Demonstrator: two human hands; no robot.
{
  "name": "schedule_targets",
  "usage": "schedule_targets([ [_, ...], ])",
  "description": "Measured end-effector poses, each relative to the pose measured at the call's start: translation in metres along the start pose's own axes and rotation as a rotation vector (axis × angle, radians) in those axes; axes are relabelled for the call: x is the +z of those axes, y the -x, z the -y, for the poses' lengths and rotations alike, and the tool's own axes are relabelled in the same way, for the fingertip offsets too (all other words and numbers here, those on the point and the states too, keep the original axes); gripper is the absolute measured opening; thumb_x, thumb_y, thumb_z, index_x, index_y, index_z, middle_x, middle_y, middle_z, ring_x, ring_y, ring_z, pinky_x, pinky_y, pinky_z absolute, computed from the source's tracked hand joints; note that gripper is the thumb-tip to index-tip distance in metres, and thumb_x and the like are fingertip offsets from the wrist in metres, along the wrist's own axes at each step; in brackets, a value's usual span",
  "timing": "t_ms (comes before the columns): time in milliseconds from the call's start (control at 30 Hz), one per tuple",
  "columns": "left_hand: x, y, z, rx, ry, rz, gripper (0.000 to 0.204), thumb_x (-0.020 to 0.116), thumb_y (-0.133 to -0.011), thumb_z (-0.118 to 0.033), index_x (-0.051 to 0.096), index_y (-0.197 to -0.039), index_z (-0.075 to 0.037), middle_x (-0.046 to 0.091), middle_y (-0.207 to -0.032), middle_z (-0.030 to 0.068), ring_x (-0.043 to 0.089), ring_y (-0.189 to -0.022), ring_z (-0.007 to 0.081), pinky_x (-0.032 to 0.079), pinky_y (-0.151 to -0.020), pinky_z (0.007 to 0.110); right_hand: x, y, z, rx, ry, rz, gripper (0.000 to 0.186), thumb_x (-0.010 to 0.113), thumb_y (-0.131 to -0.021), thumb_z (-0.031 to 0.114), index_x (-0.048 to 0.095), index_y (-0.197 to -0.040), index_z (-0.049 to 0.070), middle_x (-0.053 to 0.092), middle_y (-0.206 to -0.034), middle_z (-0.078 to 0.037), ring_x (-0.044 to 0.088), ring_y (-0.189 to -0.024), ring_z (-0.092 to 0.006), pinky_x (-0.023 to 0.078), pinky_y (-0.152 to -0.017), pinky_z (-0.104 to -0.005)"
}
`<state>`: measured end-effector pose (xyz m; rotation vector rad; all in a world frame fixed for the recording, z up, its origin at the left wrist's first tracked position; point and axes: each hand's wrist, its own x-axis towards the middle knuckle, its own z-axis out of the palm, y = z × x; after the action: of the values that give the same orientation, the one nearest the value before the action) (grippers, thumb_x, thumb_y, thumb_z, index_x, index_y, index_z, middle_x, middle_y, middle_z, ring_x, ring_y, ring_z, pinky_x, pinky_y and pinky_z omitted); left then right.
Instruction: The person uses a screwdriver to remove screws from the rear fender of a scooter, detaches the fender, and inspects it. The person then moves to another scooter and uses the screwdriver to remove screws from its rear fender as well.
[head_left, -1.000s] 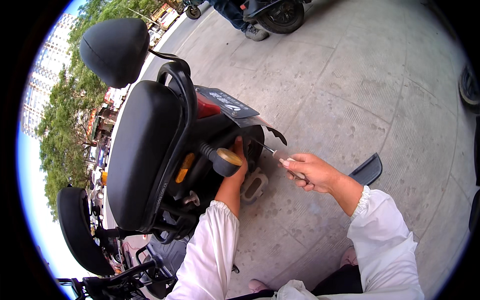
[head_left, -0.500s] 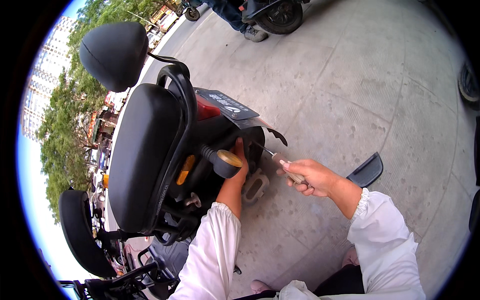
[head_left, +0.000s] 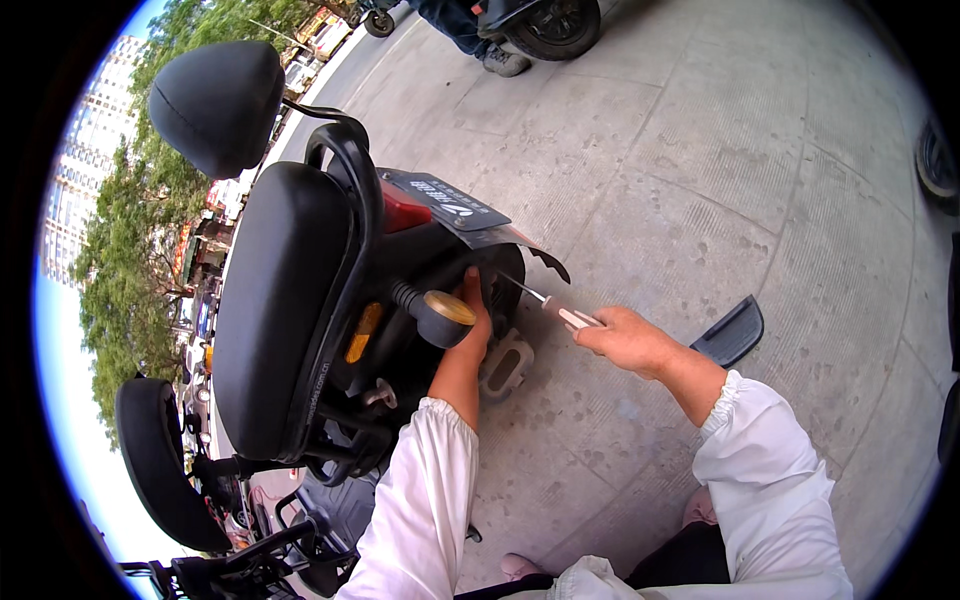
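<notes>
A black scooter (head_left: 280,300) stands at my left, with a red tail light (head_left: 405,208), a plate (head_left: 445,197) and an amber-capped round turn signal (head_left: 447,322). My left hand (head_left: 465,330) touches its rear body behind that signal, one digit stretched upward; the other fingers are hidden. My right hand (head_left: 625,340) is closed on a screwdriver (head_left: 560,308) with a pale handle. The metal shaft reaches into the dark rear part below the bent mudguard (head_left: 550,260); its exact contact is unclear.
A dark plastic piece (head_left: 728,330) lies on the paving (head_left: 700,200) at my right. At the top, a person's leg and shoe (head_left: 505,58) stand beside another scooter's wheel (head_left: 550,30). Another wheel (head_left: 938,165) is at the right edge. Trees and vehicles line the left.
My right hand has rotated around the screwdriver, so its back and knuckles now face up and the fingertips are less visible. My left hand stays behind the turn signal. The view shifts slightly.
</notes>
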<state>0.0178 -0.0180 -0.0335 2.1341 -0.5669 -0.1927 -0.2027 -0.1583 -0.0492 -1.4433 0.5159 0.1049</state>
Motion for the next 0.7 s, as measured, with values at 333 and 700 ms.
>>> schedule_targets([
  [333, 0.002, 0.002, -0.005, -0.003, 0.046, 0.038, 0.052, 0.046, -0.101, -0.044, 0.068, -0.108, 0.003, 0.069, -0.106, 0.0106, 0.061, -0.095, 0.0196, 0.044, -0.090, 0.031, 0.009, 0.013, 0.001, -0.178, 0.231, -0.291, 0.041, 0.067, -0.086, 0.031, 0.053, -0.097, -0.006, 0.056, -0.102, -0.026, 0.061, -0.087, -0.0401, 0.050, -0.076, -0.0461],
  [700, -0.001, -0.003, 0.005, -0.066, 0.027, -0.010, 0.051, 0.046, -0.101, -0.043, 0.067, -0.110, 0.003, 0.069, -0.106, 0.0100, 0.061, -0.094, 0.0187, 0.044, -0.089, 0.030, 0.017, 0.010, -0.005, -0.278, 0.326, -0.414, 0.043, 0.069, -0.085, 0.031, 0.051, -0.099, -0.006, 0.053, -0.105, -0.027, 0.060, -0.090, -0.0422, 0.050, -0.077, -0.0474],
])
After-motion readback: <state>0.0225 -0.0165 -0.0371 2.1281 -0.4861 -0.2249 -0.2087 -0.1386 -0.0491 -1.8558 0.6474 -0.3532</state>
